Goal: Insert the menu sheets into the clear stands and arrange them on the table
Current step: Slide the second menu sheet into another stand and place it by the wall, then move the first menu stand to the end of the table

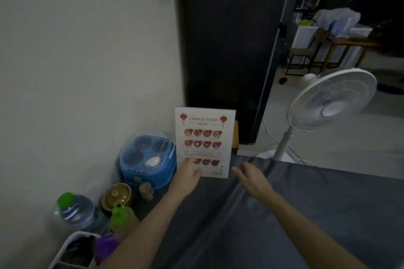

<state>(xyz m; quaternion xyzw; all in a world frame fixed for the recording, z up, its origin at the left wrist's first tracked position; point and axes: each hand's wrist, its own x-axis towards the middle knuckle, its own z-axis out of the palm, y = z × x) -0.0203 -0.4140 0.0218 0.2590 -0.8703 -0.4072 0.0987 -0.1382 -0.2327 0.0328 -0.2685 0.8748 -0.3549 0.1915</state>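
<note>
A clear stand holding a "Chinese Food Menu" sheet stands upright at the far left end of the grey-covered table. My left hand touches its lower left corner, thumb over the front of the sheet. Just right of the stand, my right hand hovers apart from it with fingers spread and nothing in it. The picture is slightly blurred, so I cannot tell how firmly the left hand grips.
Left of the stand sit a blue lidded container, a brown pot, two green-capped bottles and a white bin along the wall. A white pedestal fan stands beyond the table's far edge.
</note>
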